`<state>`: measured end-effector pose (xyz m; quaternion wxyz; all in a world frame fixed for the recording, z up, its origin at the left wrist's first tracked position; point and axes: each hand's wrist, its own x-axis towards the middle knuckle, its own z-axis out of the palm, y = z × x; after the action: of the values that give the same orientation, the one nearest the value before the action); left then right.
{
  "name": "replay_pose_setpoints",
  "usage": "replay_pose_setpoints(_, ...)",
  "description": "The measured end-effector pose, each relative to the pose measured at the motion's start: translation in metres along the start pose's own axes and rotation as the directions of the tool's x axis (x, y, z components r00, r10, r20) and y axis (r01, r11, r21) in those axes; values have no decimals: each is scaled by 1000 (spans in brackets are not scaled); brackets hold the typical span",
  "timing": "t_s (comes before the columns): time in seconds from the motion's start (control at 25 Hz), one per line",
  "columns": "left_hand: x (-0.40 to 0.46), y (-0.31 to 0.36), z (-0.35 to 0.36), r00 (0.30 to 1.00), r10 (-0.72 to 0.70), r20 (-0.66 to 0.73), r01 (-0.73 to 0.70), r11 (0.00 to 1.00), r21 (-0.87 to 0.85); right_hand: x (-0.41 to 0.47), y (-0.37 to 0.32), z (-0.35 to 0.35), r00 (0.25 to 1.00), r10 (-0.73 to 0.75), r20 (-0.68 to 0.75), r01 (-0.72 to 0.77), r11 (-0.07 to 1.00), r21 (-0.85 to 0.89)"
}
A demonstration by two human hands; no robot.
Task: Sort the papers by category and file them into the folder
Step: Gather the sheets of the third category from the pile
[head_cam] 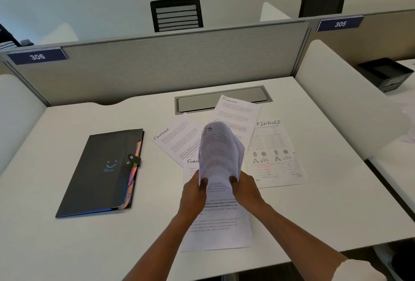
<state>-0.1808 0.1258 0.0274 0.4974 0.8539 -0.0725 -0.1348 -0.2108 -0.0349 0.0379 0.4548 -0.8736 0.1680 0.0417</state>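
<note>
A stack of papers [219,150] stands curled above the desk, its lower edge pinched from both sides by my left hand [193,193] and my right hand [246,188]. Several sheets headed "FINANCE" lie fanned out flat underneath: one at the left [174,139], one at the back [237,112], one with diagrams at the right [275,152] and one under my hands [219,224]. A dark accordion folder [101,173] with coloured tabs along its right side lies buttoned shut to the left of the papers.
The white desk [67,247] is bounded by a grey partition [179,60] at the back and white side dividers. A metal cable cover [222,100] is set in the desk behind the papers. A black tray [386,73] sits on the neighbouring desk.
</note>
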Motion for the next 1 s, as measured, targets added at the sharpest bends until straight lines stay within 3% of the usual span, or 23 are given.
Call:
replay_pose_setpoints(0.76,8,-9,3,998,-38,-47,39,999,35,16,20,-10,999,10,52,-12,999,42)
replay_pose_setpoints(1.0,13,-10,2,996,-30,-81,28,999,-26,25,29,-9,998,11,65,-15,998,63)
